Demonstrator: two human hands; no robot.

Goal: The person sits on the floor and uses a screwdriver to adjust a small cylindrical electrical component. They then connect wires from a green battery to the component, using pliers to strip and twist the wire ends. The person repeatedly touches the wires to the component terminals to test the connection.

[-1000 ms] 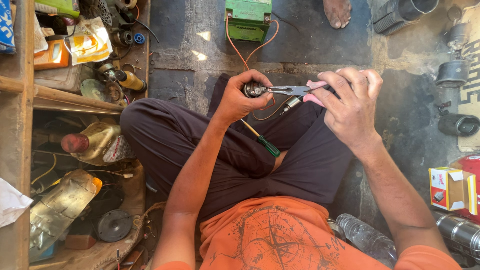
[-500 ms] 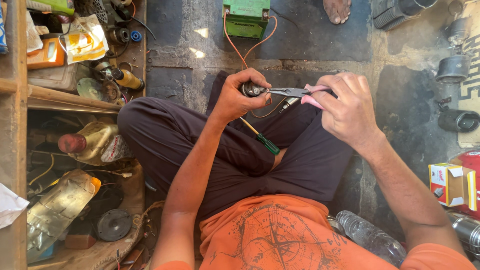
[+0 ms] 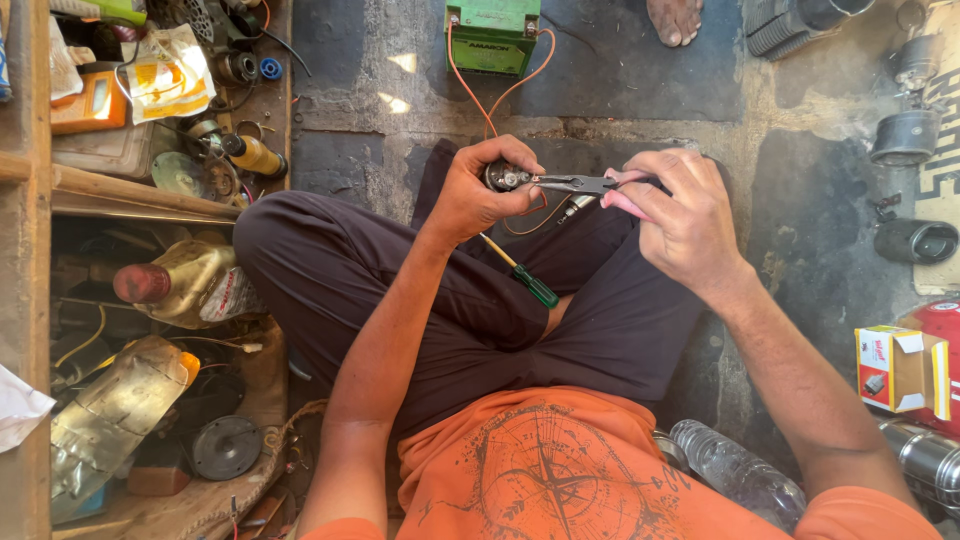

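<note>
I sit cross-legged on a stone floor. My left hand [image 3: 480,192] is closed around a small round metal part [image 3: 503,177] held above my lap. My right hand [image 3: 680,215] grips pink-handled pliers [image 3: 585,185], and their jaws touch that part. Orange wires [image 3: 470,85] run from the part up to a green battery [image 3: 492,35] on the floor ahead. A screwdriver with a green handle [image 3: 528,283] lies across my dark trousers, just below my left hand.
A wooden shelf unit [image 3: 120,190] at left holds bottles, cans and oily clutter. Metal cylinders [image 3: 905,135] and a small carton [image 3: 895,368] lie at right, a plastic bottle [image 3: 735,470] by my hip. Another person's bare foot [image 3: 675,18] rests at the top.
Both hands keep their hold on the part and the pliers, with only a slight shift; the view has drifted a little.
</note>
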